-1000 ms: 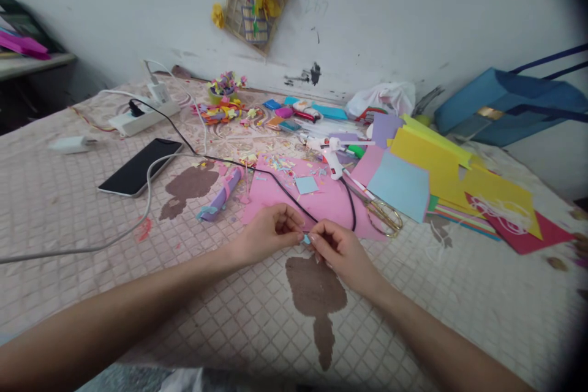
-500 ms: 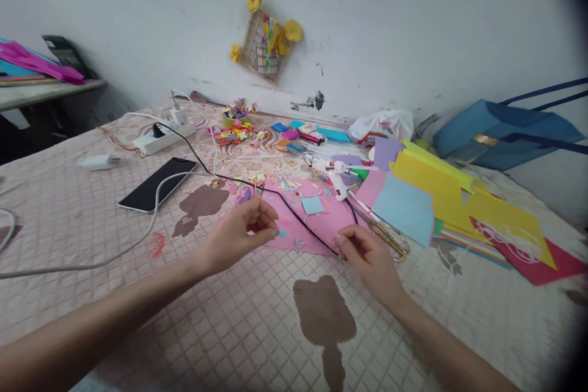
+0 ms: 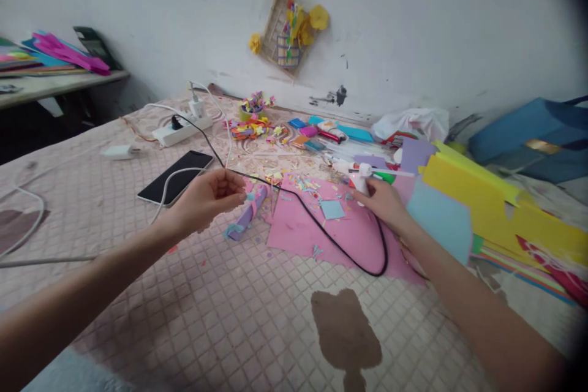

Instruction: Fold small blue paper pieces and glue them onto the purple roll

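Note:
My left hand (image 3: 212, 197) is closed in a pinch above the cloth, with a small light blue paper piece (image 3: 250, 196) at its fingertips. Just below and to the right of it lies a purple paper strip (image 3: 248, 215) with light blue bits on it. My right hand (image 3: 384, 201) is closed around the handle of a white hot glue gun (image 3: 362, 179), its palm side partly hidden. From the gun a black cord (image 3: 321, 229) loops across a pink paper sheet (image 3: 294, 229). A light blue paper square (image 3: 332, 209) rests on that sheet, between my hands.
A black phone (image 3: 174, 177) and a white power strip (image 3: 184, 130) with plugs lie at the left. Paper scraps and a small flower pot (image 3: 252, 107) are at the back. Yellow sheets (image 3: 468, 184) and a blue bag (image 3: 514, 135) are at the right. A grey cable (image 3: 50, 262) crosses the left side.
My right hand has let go of the black cord, moved up and taken hold of the glue gun. My left hand has shifted left with the blue piece, and the purple strip is now uncovered.

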A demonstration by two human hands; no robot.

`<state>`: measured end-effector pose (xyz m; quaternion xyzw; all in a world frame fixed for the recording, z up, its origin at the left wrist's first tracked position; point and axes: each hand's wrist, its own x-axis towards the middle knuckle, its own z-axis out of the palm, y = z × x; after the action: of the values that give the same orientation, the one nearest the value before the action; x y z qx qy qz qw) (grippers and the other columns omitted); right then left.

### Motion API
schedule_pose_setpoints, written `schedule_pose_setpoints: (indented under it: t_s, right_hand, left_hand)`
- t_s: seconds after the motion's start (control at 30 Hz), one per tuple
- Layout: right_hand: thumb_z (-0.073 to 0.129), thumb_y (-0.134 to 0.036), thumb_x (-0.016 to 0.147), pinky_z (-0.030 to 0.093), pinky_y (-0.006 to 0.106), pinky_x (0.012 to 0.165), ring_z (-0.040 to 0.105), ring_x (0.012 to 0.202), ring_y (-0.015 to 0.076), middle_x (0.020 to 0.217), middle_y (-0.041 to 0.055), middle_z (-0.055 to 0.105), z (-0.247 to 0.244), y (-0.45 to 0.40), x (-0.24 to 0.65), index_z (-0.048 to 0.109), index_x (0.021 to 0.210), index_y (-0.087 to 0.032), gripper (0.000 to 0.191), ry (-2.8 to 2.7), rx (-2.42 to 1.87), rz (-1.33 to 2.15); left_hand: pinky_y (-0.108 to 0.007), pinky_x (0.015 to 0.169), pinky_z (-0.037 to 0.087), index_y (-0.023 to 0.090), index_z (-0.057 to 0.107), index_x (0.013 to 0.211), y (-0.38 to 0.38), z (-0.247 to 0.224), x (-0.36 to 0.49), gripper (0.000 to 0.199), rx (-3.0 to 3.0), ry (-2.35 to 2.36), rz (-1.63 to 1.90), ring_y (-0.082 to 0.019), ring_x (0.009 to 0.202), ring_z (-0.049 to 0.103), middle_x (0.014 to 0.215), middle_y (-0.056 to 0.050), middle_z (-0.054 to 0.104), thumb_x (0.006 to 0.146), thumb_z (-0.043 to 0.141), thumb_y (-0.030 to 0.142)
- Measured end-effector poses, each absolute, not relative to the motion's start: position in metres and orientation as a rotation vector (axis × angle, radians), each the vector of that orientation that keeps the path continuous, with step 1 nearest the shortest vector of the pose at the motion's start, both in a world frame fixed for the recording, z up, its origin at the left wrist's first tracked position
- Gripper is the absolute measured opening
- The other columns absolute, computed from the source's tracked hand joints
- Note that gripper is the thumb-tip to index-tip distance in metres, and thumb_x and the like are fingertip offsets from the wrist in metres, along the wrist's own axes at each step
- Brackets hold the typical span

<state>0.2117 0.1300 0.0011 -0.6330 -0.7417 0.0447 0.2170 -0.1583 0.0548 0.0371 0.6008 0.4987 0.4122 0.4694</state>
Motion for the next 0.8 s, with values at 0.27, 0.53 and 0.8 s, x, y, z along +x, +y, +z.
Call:
schedule_pose_setpoints:
  t_s: [0.27, 0.53, 0.8]
  right_hand:
    - [0.06, -0.046, 0.072, 0.026, 0.025, 0.048, 0.035, 0.051, 0.0111, 0.054, -0.0027, 0.041, 0.015, 0.127, 0.206, 0.053, 0.063, -0.017, 0.032, -1.727, -1.737, 0.31]
    - [0.065, -0.039, 0.071, 0.026, 0.025, 0.044, 0.036, 0.046, 0.0102, 0.05, -0.0022, 0.043, 0.046, 0.097, 0.194, 0.049, 0.054, -0.02, 0.03, -1.72, -1.633, 0.513]
    - [0.062, -0.045, 0.071, 0.022, 0.023, 0.034, 0.033, 0.038, 0.01, 0.041, -0.0031, 0.035, 0.047, 0.08, 0.159, 0.048, 0.046, -0.021, 0.038, -2.18, -1.422, 0.896]
  left_hand:
    - [-0.022, 0.063, 0.05, 0.015, 0.057, 0.084, 0.053, 0.02, -0.175, 0.023, 1.42, 1.27, 0.964, -0.011, 0.07, 0.06, 0.078, -0.001, 0.062, 0.067, 0.071, 0.023]
    - [-0.02, 0.055, 0.047, 0.015, 0.055, 0.084, 0.052, 0.008, -0.176, 0.021, 1.337, 1.141, 0.908, -0.01, 0.066, 0.06, 0.076, -0.002, 0.062, 0.07, 0.069, 0.023]
    - [-0.019, 0.051, 0.047, 0.016, 0.055, 0.083, 0.046, 0.006, -0.179, 0.022, 1.302, 1.172, 0.917, -0.009, 0.061, 0.056, 0.072, -0.001, 0.06, 0.069, 0.07, 0.024]
